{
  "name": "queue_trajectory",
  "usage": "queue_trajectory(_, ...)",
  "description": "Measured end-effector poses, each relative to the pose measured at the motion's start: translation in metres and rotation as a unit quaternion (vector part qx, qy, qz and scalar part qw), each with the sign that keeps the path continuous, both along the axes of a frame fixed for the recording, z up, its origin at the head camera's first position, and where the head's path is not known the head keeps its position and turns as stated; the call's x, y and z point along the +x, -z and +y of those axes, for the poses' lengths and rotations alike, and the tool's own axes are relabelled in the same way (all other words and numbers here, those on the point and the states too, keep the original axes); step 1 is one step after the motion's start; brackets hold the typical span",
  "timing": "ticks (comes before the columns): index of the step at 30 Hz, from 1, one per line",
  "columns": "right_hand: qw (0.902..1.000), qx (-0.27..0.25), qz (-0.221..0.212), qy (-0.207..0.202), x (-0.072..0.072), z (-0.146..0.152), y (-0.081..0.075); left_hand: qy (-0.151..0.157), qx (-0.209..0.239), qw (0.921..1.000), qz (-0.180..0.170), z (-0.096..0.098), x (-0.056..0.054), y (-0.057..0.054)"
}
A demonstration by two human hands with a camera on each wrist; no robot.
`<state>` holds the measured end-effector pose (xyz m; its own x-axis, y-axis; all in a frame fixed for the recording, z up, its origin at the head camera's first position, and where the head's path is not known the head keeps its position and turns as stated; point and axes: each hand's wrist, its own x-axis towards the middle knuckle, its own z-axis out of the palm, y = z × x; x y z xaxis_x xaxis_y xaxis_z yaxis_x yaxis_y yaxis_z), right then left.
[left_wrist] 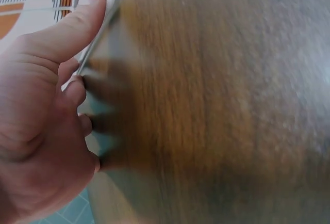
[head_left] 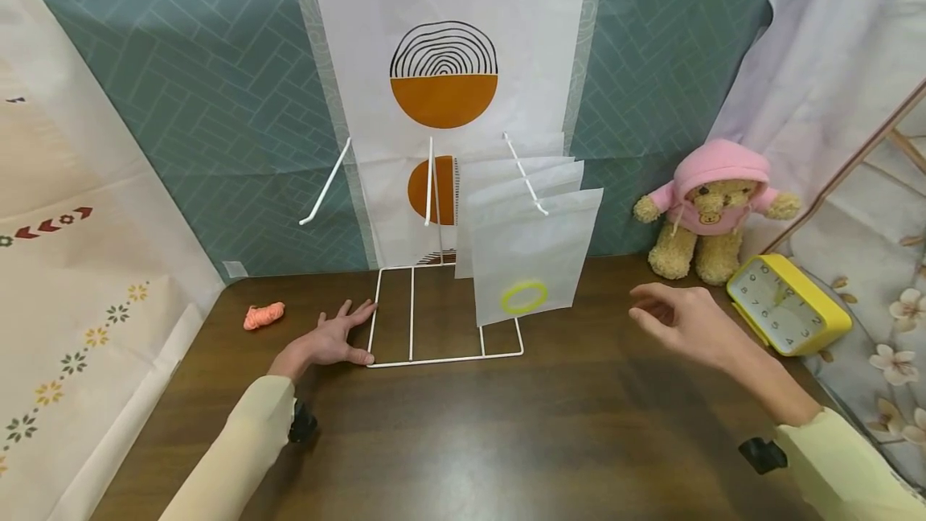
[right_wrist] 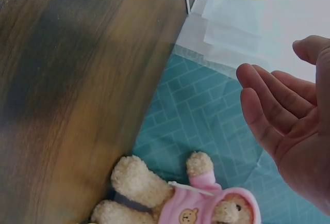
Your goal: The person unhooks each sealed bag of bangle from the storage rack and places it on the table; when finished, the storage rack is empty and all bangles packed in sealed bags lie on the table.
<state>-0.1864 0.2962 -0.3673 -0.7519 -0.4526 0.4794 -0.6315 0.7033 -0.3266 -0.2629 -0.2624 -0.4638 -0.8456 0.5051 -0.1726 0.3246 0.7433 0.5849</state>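
A white wire rack (head_left: 448,359) stands at the far middle of the brown tabletop (head_left: 463,441), its three prongs reaching up and toward the near side. Several thin whitish bags (head_left: 538,252) hang from the right prong (head_left: 524,173), and a yellow ring (head_left: 545,291) shows low on the nearest one. The left hand (head_left: 329,340) lies spread at the rack's left side, fingers at the side bar and thumb at the near left corner — it touches the frame without gripping it. The left wrist view shows the thumb against the white wire up close, with the other fingertips casting shadows on the wood. The right hand (head_left: 683,324) hangs in the air to the right of the bags, fingers loosely bent; the right wrist view shows its palm, which holds nothing, and a gap between thumb and fingers. That view also catches the teddy bear (head_left: 712,215) in its pink hoodie, far right. Only the head view gives the face of the yellow clock (head_left: 784,304), just beside the bear, and the orange-pink yarn (head_left: 264,315) left of the rack.
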Motion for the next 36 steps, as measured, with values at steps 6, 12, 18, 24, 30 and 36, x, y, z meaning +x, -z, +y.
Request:
queue_trajectory(6,0.9999,-0.001,0.01,-0.002,-0.001,0.0,-0.002,0.003,-0.023,0.9996,0.014,0.0,-0.003,0.0)
queue_trajectory(12,0.9997,-0.011,0.019,-0.007,-0.003,-0.003,-0.008,-0.004,-0.037,0.9992,0.015,0.005,-0.003,-0.001)
queue_trajectory(18,0.9983,-0.033,0.047,0.006,-0.011,-0.009,-0.018,-0.005,-0.035,0.9993,0.01,0.006,-0.002,-0.002)
queue_trajectory(24,0.9905,-0.134,-0.03,0.005,-0.02,-0.024,-0.036,-0.002,-0.036,0.9993,0.006,0.005,-0.001,-0.001)
queue_trajectory(30,0.9677,-0.234,-0.078,-0.05,-0.034,-0.044,-0.053,-0.003,-0.043,0.9991,0.003,0.001,0.002,-0.001)
queue_trajectory(36,0.9513,-0.279,-0.096,-0.09,-0.047,-0.049,-0.063,0.003,-0.036,0.9993,0.007,0.001,0.001,0.0)
